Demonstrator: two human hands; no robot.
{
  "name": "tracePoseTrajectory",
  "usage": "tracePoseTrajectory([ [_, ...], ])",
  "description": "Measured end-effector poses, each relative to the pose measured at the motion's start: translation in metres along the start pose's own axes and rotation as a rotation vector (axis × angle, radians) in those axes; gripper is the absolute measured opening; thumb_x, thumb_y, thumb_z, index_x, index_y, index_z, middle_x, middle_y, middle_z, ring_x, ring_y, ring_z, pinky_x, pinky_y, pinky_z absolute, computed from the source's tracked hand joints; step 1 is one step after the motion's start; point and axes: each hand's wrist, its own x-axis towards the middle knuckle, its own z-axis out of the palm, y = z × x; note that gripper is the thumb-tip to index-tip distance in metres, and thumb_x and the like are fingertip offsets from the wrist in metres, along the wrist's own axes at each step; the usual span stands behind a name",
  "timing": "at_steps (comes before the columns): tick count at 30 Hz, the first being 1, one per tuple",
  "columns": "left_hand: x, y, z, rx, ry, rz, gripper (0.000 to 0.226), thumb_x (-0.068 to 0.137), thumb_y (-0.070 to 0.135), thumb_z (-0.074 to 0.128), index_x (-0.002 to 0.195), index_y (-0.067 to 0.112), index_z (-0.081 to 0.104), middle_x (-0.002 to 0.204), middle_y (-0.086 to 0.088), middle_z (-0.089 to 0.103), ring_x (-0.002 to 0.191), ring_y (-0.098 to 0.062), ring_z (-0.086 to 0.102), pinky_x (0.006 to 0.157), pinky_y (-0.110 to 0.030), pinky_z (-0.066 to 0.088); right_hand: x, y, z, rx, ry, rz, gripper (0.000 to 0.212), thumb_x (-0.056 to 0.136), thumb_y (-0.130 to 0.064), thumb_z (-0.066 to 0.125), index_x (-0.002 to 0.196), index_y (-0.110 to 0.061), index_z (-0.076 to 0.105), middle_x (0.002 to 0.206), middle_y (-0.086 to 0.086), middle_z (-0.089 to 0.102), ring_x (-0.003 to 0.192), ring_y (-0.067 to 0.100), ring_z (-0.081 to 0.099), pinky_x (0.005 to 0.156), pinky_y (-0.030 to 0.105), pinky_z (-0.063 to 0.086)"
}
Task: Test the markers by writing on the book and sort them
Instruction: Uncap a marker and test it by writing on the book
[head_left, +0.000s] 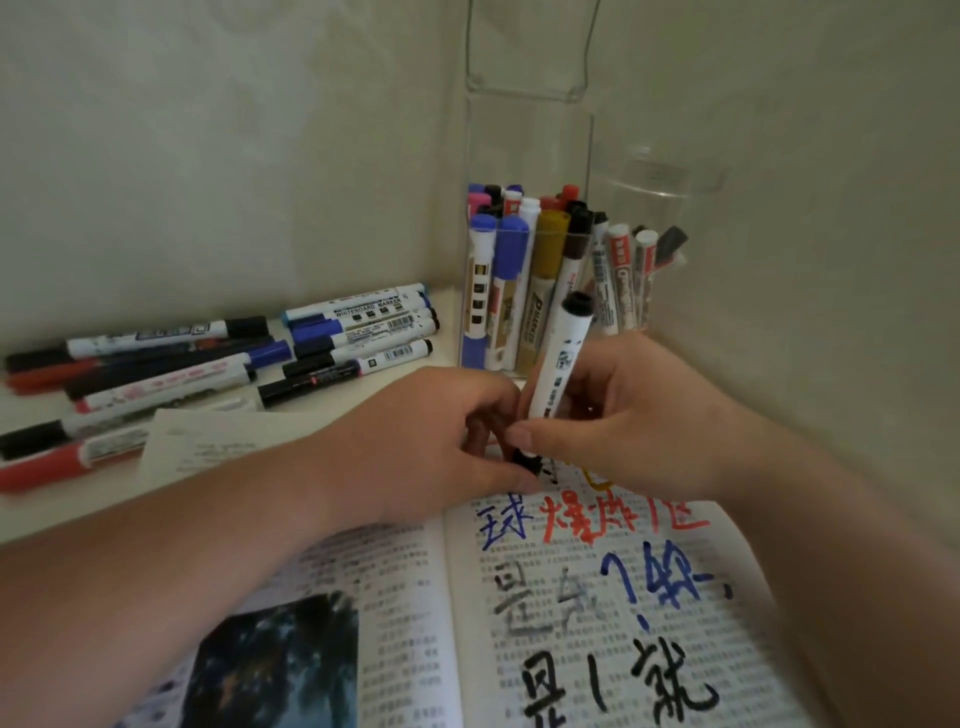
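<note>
A loose marker (358, 314) among the pile lying far left read "WHITEBOARD MARKER". A clear acrylic holder (530, 150) far right held many upright markers. Over the open book (597, 597), scrawled in blue, red and black, the right hand (639, 415) gripped a white marker (561, 364); the left hand (431, 441) pinched its black lower end.

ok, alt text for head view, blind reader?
Both hands hold a white marker nearly upright over an open book scrawled with blue, red, grey and black writing: right hand grips the barrel, left hand pinches its lower end. Loose markers lie left; a clear holder of markers stands behind.
</note>
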Motion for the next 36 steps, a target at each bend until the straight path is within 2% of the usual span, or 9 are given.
tracePoseTrajectory([
  [6, 0.002, -0.005, 0.001, -0.015, -0.036, -0.019, 0.025, 0.077, 0.049, 0.080, 0.099, 0.037, 0.073, 0.098, 0.016, 0.068, 0.089, -0.002, 0.065, 0.081, -0.031, 0.055, -0.007, -0.006, -0.003, 0.124, 0.193, -0.074, 0.002, 0.086, -0.032, 0.073, 0.088, -0.033, 0.074, 0.080, 0.009, 0.071, 0.074, 0.036, 0.066, 0.068, 0.057, 0.056],
  [11, 0.002, -0.005, 0.001, -0.021, -0.018, 0.009, 0.017, 0.080, 0.054, 0.075, 0.083, 0.038, 0.069, 0.090, 0.018, 0.062, 0.078, -0.002, 0.059, 0.065, -0.019, 0.048, -0.007, -0.008, 0.000, 0.085, 0.188, -0.042, 0.013, 0.091, -0.041, 0.069, 0.102, -0.039, 0.075, 0.096, 0.005, 0.076, 0.090, 0.034, 0.072, 0.080, 0.056, 0.058],
  [15, 0.003, -0.009, 0.003, -0.016, -0.035, 0.000, 0.022, 0.078, 0.057, 0.075, 0.086, 0.038, 0.068, 0.094, 0.013, 0.062, 0.084, -0.005, 0.061, 0.076, -0.032, 0.053, -0.007, -0.012, -0.001, 0.007, 0.176, 0.046, 0.011, 0.094, -0.033, 0.069, 0.098, -0.041, 0.075, 0.093, -0.009, 0.077, 0.088, 0.016, 0.073, 0.080, 0.043, 0.060],
  [18, 0.005, -0.013, 0.004, -0.029, -0.065, 0.014, 0.034, 0.078, 0.058, 0.074, 0.101, 0.034, 0.071, 0.103, 0.013, 0.064, 0.093, -0.005, 0.064, 0.083, -0.036, 0.056, -0.005, -0.019, 0.000, -0.021, 0.138, 0.053, 0.010, 0.094, -0.027, 0.070, 0.093, -0.036, 0.074, 0.091, -0.019, 0.075, 0.085, 0.001, 0.070, 0.075, 0.021, 0.055],
  [21, 0.003, -0.011, 0.002, -0.096, -0.074, 0.047, 0.030, 0.083, 0.049, 0.076, 0.109, 0.039, 0.069, 0.109, 0.017, 0.065, 0.100, -0.002, 0.064, 0.088, -0.031, 0.055, -0.005, -0.024, 0.004, -0.095, 0.154, 0.058, 0.003, 0.093, -0.034, 0.070, 0.093, -0.035, 0.073, 0.089, -0.016, 0.073, 0.083, 0.004, 0.068, 0.072, 0.027, 0.056],
  [24, 0.002, -0.010, 0.002, -0.073, -0.045, 0.095, 0.027, 0.088, 0.044, 0.073, 0.114, 0.039, 0.067, 0.111, 0.020, 0.063, 0.104, 0.001, 0.060, 0.090, -0.025, 0.051, -0.008, -0.019, 0.009, -0.126, 0.313, 0.046, 0.016, 0.085, -0.040, 0.074, 0.100, -0.040, 0.067, 0.091, -0.011, 0.071, 0.082, 0.011, 0.067, 0.076, 0.041, 0.057],
  [26, 0.003, -0.011, -0.001, -0.036, 0.034, 0.094, 0.017, 0.090, 0.050, 0.068, 0.100, 0.037, 0.068, 0.099, 0.019, 0.060, 0.093, -0.002, 0.057, 0.079, -0.023, 0.049, -0.009, -0.018, 0.008, -0.032, 0.482, 0.024, 0.041, 0.080, -0.036, 0.080, 0.107, -0.055, 0.056, 0.090, -0.006, 0.072, 0.078, 0.016, 0.070, 0.072, 0.045, 0.060],
  [29, 0.001, -0.005, -0.006, -0.044, 0.140, 0.099, 0.012, 0.092, 0.053, 0.062, 0.091, 0.040, 0.063, 0.094, 0.021, 0.056, 0.086, -0.002, 0.052, 0.068, -0.015, 0.038, -0.001, -0.027, 0.007, 0.067, 0.617, -0.163, 0.064, 0.081, -0.031, 0.076, 0.125, -0.061, 0.041, 0.091, -0.002, 0.073, 0.074, 0.020, 0.072, 0.064, 0.039, 0.061],
  [36, -0.004, -0.008, -0.010, -0.075, 0.257, 0.049, 0.038, 0.094, 0.051, 0.060, 0.129, 0.047, 0.046, 0.115, 0.033, 0.044, 0.108, 0.006, 0.046, 0.088, -0.019, 0.043, 0.058, -0.087, -0.063, -0.073, 0.941, -0.376, 0.038, 0.094, -0.016, 0.072, 0.119, -0.040, 0.055, 0.076, 0.005, 0.064, 0.061, 0.025, 0.067, 0.051, 0.031, 0.057],
])
